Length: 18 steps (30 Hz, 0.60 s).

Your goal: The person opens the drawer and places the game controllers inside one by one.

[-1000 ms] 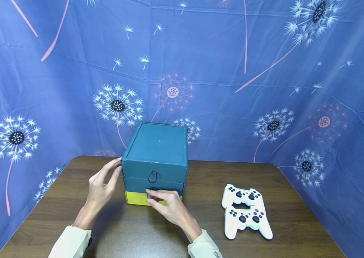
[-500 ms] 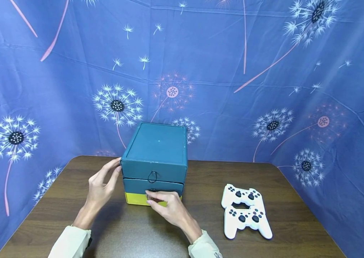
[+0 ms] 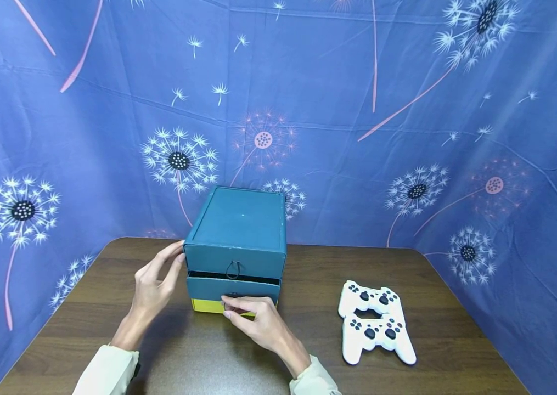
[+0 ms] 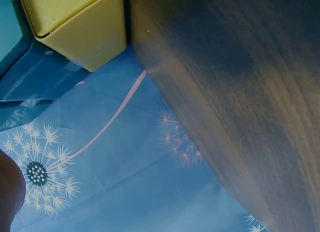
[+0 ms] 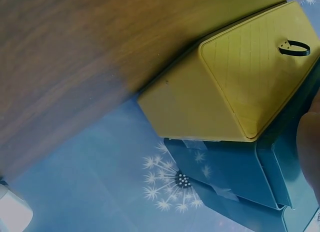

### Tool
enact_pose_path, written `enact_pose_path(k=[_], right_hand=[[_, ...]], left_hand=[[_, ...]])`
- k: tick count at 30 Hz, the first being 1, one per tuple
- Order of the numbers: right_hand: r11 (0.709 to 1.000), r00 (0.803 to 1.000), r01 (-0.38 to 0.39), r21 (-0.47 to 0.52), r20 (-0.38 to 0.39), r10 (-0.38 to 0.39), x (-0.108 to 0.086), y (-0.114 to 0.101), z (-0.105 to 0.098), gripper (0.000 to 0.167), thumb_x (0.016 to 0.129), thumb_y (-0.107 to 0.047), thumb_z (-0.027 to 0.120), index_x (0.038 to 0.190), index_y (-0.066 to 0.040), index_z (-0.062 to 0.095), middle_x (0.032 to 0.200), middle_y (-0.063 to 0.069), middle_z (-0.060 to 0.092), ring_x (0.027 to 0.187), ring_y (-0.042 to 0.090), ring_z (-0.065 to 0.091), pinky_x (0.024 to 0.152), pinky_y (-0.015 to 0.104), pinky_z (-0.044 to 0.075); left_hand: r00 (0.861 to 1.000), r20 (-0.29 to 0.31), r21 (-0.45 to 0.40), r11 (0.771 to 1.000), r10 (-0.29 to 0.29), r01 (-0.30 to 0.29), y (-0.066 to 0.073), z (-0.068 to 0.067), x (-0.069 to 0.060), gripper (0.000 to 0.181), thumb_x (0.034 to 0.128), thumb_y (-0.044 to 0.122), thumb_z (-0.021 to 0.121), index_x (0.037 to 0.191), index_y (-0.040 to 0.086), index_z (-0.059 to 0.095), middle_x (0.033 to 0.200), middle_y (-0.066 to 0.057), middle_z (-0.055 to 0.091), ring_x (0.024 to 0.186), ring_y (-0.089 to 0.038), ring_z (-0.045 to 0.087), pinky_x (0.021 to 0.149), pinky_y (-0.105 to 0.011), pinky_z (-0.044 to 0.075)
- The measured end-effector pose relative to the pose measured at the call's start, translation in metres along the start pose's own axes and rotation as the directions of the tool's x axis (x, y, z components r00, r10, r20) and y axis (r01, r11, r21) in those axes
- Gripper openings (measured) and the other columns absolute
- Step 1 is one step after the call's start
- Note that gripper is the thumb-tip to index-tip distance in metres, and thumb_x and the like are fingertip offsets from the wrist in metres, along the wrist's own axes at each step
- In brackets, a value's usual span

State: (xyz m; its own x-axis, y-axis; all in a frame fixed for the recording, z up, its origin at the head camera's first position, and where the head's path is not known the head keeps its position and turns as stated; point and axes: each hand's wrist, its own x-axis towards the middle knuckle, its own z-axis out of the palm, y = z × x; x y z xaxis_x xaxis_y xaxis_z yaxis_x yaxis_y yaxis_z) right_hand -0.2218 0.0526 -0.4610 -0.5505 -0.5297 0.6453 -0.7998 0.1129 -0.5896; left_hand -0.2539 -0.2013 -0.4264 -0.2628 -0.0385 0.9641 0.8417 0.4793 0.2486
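Note:
A stack of drawer boxes stands in the head view, with two blue boxes (image 3: 238, 219) above a yellow one (image 3: 207, 305). The middle blue drawer (image 3: 209, 287) juts forward, and a dark gap shows above its front. My right hand (image 3: 260, 323) pinches that drawer's black pull loop between thumb and fingers, just in front of the yellow box. My left hand (image 3: 152, 285) rests its fingertips on the left side of the top box. The top drawer's loop (image 3: 233, 269) hangs free. In the right wrist view, the yellow drawer's black loop (image 5: 296, 50) is also free.
Two white game controllers (image 3: 377, 323) lie one before the other on the wooden table (image 3: 199, 356), right of the stack. A blue cloth (image 3: 327, 181) printed with dandelions hangs behind and beside the table.
The middle blue drawer has slid a little toward me, widening the gap above its front. My right hand has moved slightly forward with it, while my left hand has stayed in place.

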Motion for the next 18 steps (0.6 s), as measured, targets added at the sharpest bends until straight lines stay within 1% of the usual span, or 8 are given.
enact_pose_path(k=[5,10,14,18], right_hand=[[1.000,1.000,-0.006,-0.011,0.015,0.006,-0.0020,-0.0020,-0.0006,0.029,0.098,-0.002,0.071,0.127,0.004,0.071,0.122,0.010,0.073,0.108,0.017,0.071,0.087,0.025,0.059],[1.000,1.000,-0.010,0.006,0.024,0.010,-0.0040,-0.0033,-0.0005,0.029,0.098,-0.001,0.071,0.127,0.005,0.071,0.122,0.011,0.073,0.107,0.016,0.072,0.088,0.025,0.060],[1.000,0.999,-0.019,0.021,0.034,0.018,-0.0058,-0.0053,-0.0005,0.029,0.099,-0.002,0.070,0.127,0.005,0.071,0.122,0.011,0.073,0.106,0.014,0.071,0.089,0.025,0.059],[0.999,0.999,-0.023,0.033,0.041,0.021,-0.0077,-0.0078,-0.0003,0.029,0.099,-0.002,0.070,0.127,0.005,0.071,0.123,0.011,0.073,0.106,0.015,0.072,0.089,0.025,0.059]], left_hand=[[1.000,0.011,0.000,1.000,-0.006,0.006,0.0000,-0.0003,0.0002,0.038,0.1066,0.022,0.063,0.122,-0.012,0.068,0.108,-0.025,0.073,0.113,0.000,0.064,0.095,-0.017,0.052],[1.000,0.020,0.000,1.000,-0.013,0.013,-0.0001,-0.0005,-0.0001,0.037,0.1067,0.023,0.062,0.123,-0.011,0.068,0.109,-0.024,0.073,0.113,0.000,0.064,0.096,-0.017,0.052],[1.000,0.024,-0.001,1.000,-0.016,0.016,-0.0001,-0.0009,-0.0004,0.035,0.1062,0.020,0.063,0.123,-0.010,0.068,0.110,-0.024,0.073,0.113,-0.001,0.064,0.096,-0.018,0.052],[1.000,0.026,0.004,1.000,-0.016,0.016,-0.0001,-0.0014,-0.0009,0.033,0.1056,0.017,0.064,0.124,-0.010,0.068,0.111,-0.023,0.073,0.114,-0.001,0.064,0.097,-0.017,0.051]])
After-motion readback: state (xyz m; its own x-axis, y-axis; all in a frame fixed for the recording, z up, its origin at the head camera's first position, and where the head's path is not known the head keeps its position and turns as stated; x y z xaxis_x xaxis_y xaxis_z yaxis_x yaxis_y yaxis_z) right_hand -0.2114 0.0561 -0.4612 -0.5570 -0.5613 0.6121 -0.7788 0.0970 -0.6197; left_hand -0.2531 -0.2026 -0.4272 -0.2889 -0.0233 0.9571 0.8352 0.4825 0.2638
